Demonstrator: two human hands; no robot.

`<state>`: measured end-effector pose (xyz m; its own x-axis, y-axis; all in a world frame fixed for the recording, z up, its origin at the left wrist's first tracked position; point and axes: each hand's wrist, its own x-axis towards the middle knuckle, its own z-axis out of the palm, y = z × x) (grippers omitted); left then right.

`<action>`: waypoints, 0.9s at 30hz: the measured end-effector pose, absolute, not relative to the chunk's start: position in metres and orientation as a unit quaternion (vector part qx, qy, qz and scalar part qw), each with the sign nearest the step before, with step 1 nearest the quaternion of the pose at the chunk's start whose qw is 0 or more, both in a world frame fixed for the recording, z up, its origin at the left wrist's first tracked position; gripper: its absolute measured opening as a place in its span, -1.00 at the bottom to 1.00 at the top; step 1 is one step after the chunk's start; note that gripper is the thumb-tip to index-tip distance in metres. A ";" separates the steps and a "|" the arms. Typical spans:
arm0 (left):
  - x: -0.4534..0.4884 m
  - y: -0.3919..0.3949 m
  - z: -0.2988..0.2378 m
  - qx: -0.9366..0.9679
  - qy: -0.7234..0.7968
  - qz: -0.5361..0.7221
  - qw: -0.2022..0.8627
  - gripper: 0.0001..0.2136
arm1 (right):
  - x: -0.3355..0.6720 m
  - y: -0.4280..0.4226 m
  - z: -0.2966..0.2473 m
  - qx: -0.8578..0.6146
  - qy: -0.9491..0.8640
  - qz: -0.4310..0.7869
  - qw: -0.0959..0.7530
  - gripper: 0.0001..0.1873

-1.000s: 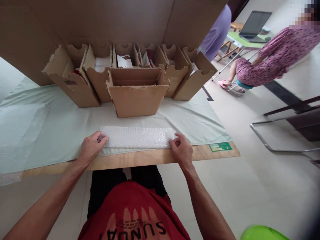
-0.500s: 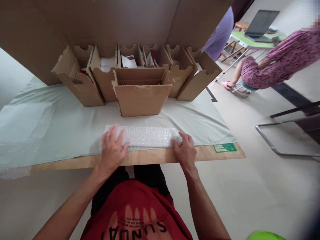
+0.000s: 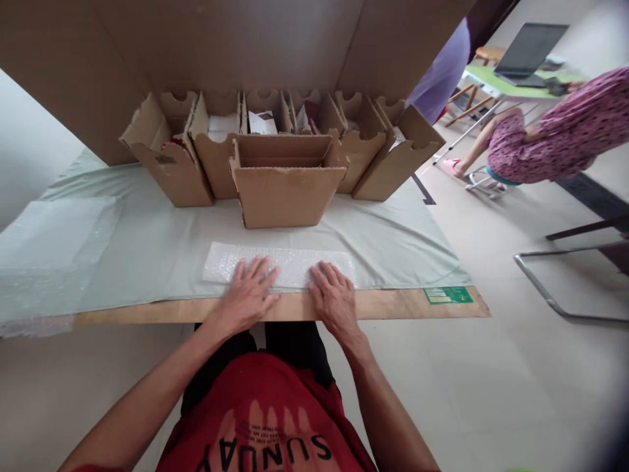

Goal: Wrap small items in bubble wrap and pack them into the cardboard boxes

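Note:
A long folded strip of bubble wrap lies flat along the front of the cloth-covered table. My left hand rests on its near edge left of centre, palm down with the fingers spread. To the right, my right hand lies flat on the same strip, its fingers stretched out. Neither hand grips anything. Just behind the strip stands an open cardboard box with a dark, shadowed inside.
Behind the box, several open cardboard bins hold white and red items. More bubble wrap sheets hang over the left front edge. A tall cardboard panel backs the table. At right sit a person and a metal-framed chair.
Both hands have moved inward along the bubble wrap from its ends and now lie flat on it. The view has shifted slightly, with the scene moving right.

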<state>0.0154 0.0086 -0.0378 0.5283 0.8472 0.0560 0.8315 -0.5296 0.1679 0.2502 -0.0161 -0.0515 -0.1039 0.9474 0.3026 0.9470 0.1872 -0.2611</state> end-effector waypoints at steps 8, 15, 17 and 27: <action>-0.069 0.025 -0.014 0.696 0.715 0.069 0.009 -0.54 | 0.321 -0.014 -0.037 -0.739 -0.635 0.006 0.225 -0.62; -0.057 0.052 -0.006 0.668 0.742 0.027 0.055 -0.74 | 0.315 0.030 -0.016 -0.794 -0.587 0.106 0.122 -0.66; -0.054 0.053 -0.007 0.676 0.733 0.046 0.063 -0.80 | 0.315 0.033 -0.013 -0.785 -0.585 0.148 0.138 -0.76; -0.089 0.087 0.006 0.681 0.712 0.142 0.098 -0.89 | 0.277 -0.040 -0.011 -0.654 -0.543 0.343 0.399 -0.38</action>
<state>-0.0886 0.0867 0.0063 -0.0534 0.9970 0.0553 0.9415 0.0318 0.3356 0.2765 -0.0396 -0.0110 0.1739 0.9847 -0.0151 0.4366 -0.0908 -0.8951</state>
